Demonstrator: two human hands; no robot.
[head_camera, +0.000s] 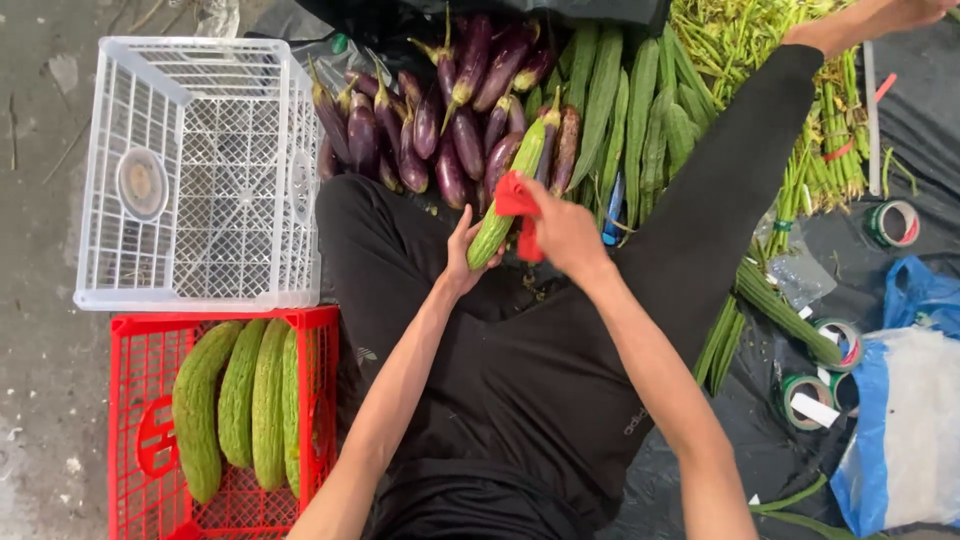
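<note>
Where both hands meet, a slender green-and-purple eggplant (512, 190), red-wrapped.

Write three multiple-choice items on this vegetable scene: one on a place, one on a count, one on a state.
1. Where is the red crate?
A. below the white crate in the picture
B. on the eggplants
C. by the tape rolls

2. How many bitter gourds lie in it?
A. one
B. four
C. nine

3. What is the white crate's state?
A. empty
B. full of beans
C. upside down

Answers: 1 A, its rim sits just under the white one. 2 B, four green gourds lie side by side. 3 A, only its mesh floor shows.
</note>
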